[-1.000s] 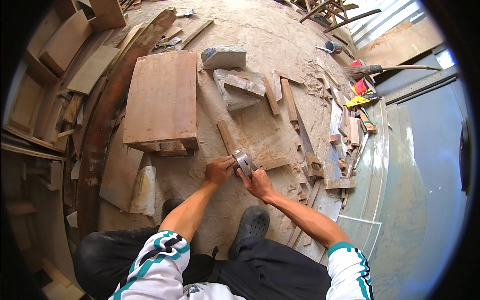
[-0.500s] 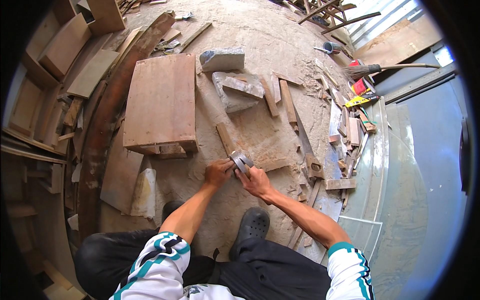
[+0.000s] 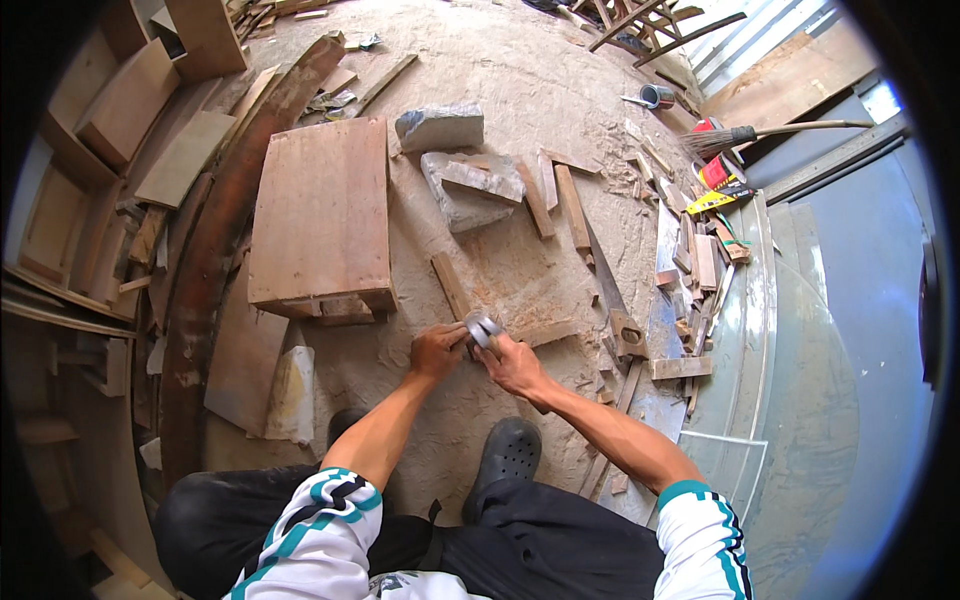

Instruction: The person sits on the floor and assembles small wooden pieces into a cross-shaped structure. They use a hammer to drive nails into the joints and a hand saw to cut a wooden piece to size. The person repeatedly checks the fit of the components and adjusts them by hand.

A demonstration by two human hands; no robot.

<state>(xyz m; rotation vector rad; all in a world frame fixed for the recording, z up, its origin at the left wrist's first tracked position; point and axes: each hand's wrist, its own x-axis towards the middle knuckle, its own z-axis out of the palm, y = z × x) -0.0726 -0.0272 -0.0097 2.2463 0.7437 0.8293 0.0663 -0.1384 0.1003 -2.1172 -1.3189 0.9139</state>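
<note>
Both my hands meet over the floor in front of my feet. My right hand (image 3: pixel 513 365) is closed around a grey metal tool with a curved, rounded head (image 3: pixel 481 330); its handle is hidden in my grip. Close against the head's left side, my left hand (image 3: pixel 438 352) has its fingers pinched together, and what is between them is too small to tell. Just beyond the fingers lies a short wooden block (image 3: pixel 451 284). A flat wood piece (image 3: pixel 548 333) rests on the ground to the right of the tool.
A plywood box (image 3: pixel 322 215) stands ahead on the left, beside concrete blocks (image 3: pixel 440 128). Toward the right lie a handsaw (image 3: pixel 628 335), wood offcuts (image 3: pixel 705 262), a twig broom (image 3: pixel 722 140) and glass sheets (image 3: pixel 800 400). A long rusty-brown beam (image 3: pixel 200 330) runs along the left.
The curved tool head has turned slightly in my right hand and shifted a little downward. Both hands stay close together in nearly the same place. The view has tilted slightly.
</note>
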